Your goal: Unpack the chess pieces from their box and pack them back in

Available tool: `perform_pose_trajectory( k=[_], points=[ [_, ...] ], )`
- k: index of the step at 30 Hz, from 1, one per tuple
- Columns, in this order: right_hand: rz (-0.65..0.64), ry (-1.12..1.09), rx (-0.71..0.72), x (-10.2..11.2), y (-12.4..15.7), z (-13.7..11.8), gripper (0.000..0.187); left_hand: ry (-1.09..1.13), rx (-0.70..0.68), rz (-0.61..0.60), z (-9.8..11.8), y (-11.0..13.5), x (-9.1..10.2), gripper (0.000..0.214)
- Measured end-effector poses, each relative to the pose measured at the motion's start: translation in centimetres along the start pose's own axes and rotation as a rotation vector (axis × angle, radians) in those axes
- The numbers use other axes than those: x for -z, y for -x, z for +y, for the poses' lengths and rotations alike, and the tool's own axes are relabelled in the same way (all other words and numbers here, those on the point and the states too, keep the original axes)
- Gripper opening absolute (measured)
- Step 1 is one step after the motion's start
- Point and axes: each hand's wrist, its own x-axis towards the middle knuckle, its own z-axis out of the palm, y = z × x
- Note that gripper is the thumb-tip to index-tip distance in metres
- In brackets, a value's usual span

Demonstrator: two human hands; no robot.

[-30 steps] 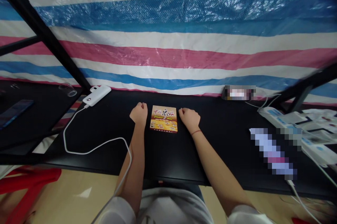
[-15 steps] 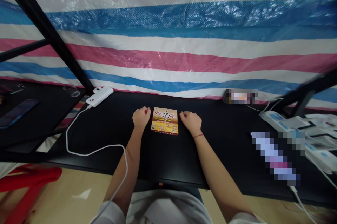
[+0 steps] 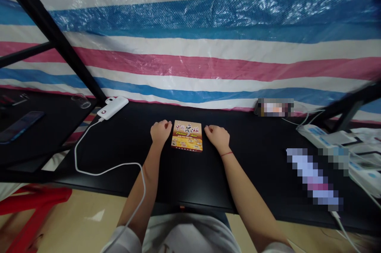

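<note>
A small flat box with a red and yellow printed lid lies on the black table, straight ahead of me. My left hand rests on the table against the box's left edge, fingers curled into a loose fist. My right hand rests at the box's right edge, likewise curled, with a thin red string round the wrist. Neither hand holds the box.
A white power bank with a white cable lies at the back left. A power strip and papers sit at the right. A striped tarp hangs behind. A second black table with a phone stands left.
Both hands have drawn in slightly until they sit right beside the box's edges. The view has shifted a little; the box has not moved.
</note>
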Motion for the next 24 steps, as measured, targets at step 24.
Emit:
perform_pose_trajectory(
  k=[24],
  points=[
    [0.014,-0.004,0.028,0.1,0.18,0.07,0.039,0.016,-0.018,0.006,-0.22,-0.06,-0.17,0.033]
  ],
)
